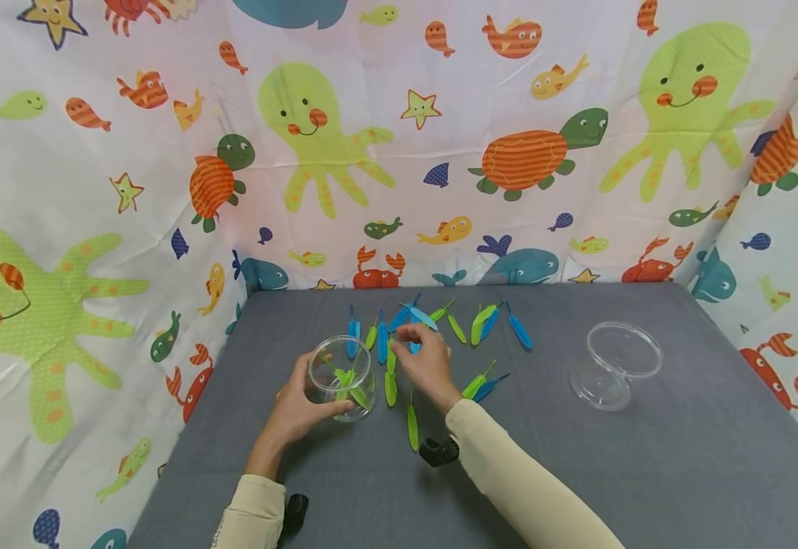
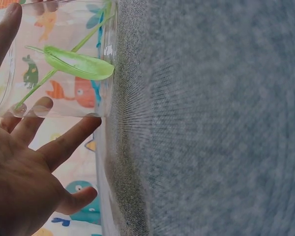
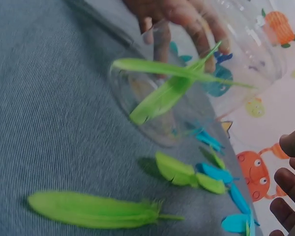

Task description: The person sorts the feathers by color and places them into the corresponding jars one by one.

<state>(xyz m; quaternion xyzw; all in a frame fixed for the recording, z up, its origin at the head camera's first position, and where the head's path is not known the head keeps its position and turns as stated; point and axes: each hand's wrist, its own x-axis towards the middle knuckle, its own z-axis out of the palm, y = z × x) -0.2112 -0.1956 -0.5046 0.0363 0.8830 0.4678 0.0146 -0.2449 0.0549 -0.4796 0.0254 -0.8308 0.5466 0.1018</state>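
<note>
- left hand (image 1: 297, 408): fingers curled round the side of a clear plastic cup (image 1: 341, 377), gripping it; the left wrist view shows the fingertips (image 2: 42, 105) pressed against the cup wall.
- clear plastic cup: stands on the grey bench (image 1: 645, 465), left of centre, and holds green feathers (image 1: 350, 385); the right wrist view shows two of them (image 3: 172, 83) crossed inside, quills reaching past the rim.
- right hand (image 1: 426, 362): hovers just right of the cup, over the scattered feathers; fingers loosely curled, tips near a blue feather (image 1: 423, 317). whether the grip pinches a feather cannot be told.
- loose feathers: green and blue ones lie spread on the bench behind and beside the right hand; one green feather (image 1: 412, 423) lies near the right wrist, another (image 3: 96, 210) shows close in the right wrist view.
- second clear cup (image 1: 614, 366): stands well apart on the right side of the bench.
- backdrop: a sea-animal print curtain (image 1: 399, 137) encloses the bench on three sides.
</note>
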